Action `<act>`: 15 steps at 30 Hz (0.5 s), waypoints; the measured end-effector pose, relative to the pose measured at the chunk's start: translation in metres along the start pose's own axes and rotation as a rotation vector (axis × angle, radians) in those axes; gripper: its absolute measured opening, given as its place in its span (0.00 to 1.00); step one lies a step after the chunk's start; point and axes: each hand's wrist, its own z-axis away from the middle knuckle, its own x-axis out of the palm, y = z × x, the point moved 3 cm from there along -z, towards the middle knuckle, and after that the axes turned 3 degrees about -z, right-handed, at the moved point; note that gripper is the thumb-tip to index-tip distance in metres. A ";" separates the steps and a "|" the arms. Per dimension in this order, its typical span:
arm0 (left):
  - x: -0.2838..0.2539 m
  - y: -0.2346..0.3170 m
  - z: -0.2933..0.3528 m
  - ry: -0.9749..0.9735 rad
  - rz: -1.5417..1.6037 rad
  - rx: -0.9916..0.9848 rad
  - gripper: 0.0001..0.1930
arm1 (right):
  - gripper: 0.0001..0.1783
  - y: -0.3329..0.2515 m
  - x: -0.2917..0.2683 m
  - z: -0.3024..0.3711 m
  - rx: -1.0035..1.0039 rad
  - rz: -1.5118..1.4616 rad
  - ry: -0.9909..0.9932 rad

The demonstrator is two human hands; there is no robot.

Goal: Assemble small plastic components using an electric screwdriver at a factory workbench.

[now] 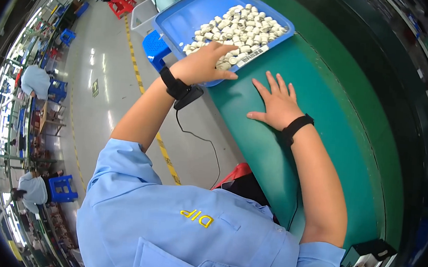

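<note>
A blue plastic tray (181, 16) sits toward the far end of the green table, partly past its left edge. Small white cylindrical parts (251, 27) lie heaped along its right and near side. My left hand (205, 64) reaches over the tray's near corner beside the heap, thumb and index finger apart, with nothing visible between them; its other fingers are partly hidden. On the green tabletop (283, 155), to the right of the tray, my right hand (277, 103) rests palm down with fingers spread, holding nothing. Black bands circle both wrists.
A cable (201, 137) hangs from my left wristband toward my lap. Beside the tray stand a blue stool (155, 46) and a white bin (144, 14). A dark open box (371, 259) is at the table's near right. Other people sit at far left.
</note>
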 end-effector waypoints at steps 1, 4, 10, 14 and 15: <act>0.009 0.002 0.003 0.024 -0.025 0.026 0.24 | 0.51 -0.001 -0.005 0.009 0.016 0.004 0.016; 0.023 0.006 -0.006 0.048 -0.070 0.078 0.24 | 0.42 -0.015 -0.024 0.059 0.072 -0.200 0.088; 0.036 -0.011 -0.011 0.071 -0.157 0.003 0.20 | 0.26 -0.073 -0.072 0.229 0.008 -0.525 0.466; 0.037 -0.028 -0.015 0.124 -0.026 -0.056 0.17 | 0.17 -0.086 -0.062 0.399 0.144 -0.104 1.200; 0.038 -0.034 -0.016 0.138 -0.029 -0.063 0.17 | 0.27 -0.079 -0.049 0.449 0.006 -0.112 1.552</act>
